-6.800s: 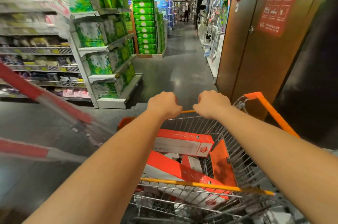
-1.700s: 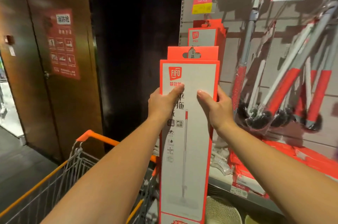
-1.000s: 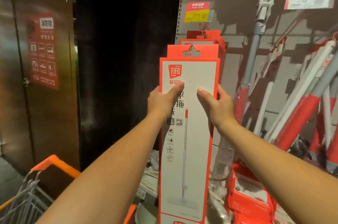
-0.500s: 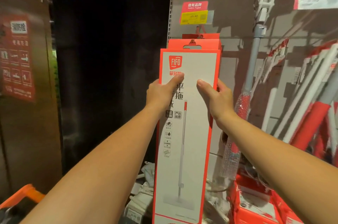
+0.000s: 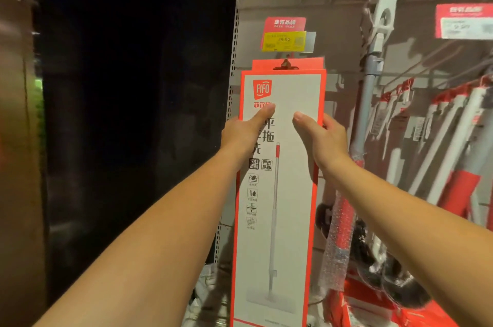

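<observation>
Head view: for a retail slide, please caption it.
Left hand and right hand hold a tall orange-edged mop box upright below a yellow price tag.

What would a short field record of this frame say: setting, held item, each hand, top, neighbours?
setting: shop display wall with hooks
held item: tall orange-and-white mop box, upright
left hand: grips the box's left edge, thumb on its front
right hand: grips the right edge, thumb on the front
top: orange hang tab with a cut-out, just under a yellow price tag
neighbours: mops with red and white handles hanging to the right
</observation>
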Demonstrator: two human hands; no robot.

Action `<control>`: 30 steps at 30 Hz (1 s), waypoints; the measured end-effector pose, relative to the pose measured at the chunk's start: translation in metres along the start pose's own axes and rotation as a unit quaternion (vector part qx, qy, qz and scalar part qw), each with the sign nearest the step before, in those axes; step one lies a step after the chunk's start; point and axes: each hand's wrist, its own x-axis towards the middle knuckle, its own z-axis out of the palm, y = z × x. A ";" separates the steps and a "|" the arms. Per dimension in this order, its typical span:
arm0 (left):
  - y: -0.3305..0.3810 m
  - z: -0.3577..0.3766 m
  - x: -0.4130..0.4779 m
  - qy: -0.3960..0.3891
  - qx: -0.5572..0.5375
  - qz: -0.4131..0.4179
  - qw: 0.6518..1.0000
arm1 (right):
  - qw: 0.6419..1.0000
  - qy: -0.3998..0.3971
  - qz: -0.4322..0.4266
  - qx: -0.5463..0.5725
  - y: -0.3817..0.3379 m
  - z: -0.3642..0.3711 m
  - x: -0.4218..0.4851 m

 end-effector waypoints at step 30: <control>0.004 0.005 0.044 -0.017 0.010 0.023 1.000 | 0.995 0.058 -0.002 -0.085 0.001 0.010 0.033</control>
